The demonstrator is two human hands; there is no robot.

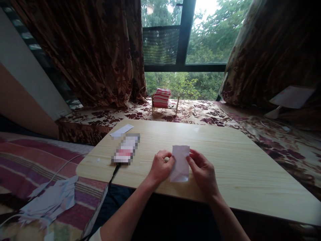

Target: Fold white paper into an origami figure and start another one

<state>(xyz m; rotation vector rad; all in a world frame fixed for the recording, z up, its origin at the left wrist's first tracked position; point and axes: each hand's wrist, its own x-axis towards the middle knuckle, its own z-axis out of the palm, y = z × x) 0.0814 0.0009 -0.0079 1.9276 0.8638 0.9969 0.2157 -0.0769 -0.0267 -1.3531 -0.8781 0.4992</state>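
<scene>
A small white paper packet (180,164), seemingly folded with a flap at its lower end, is held upright above the near edge of the wooden table (225,150). My left hand (162,164) pinches its left edge between thumb and fingers. On the other side, my right hand (203,167) grips the right edge, thumb in front and fingers behind. To the left on the table lies a pixelated phone-like device (125,149) with a black cord. Behind that rests a white paper strip (122,130).
A pile of white papers (54,199) lies on the striped bedspread (85,201) at the left, with a white cable near it. On the window seat stands a small rack (177,107) holding folded red-and-white cloths (162,98). A white lamp (292,97) is at the right.
</scene>
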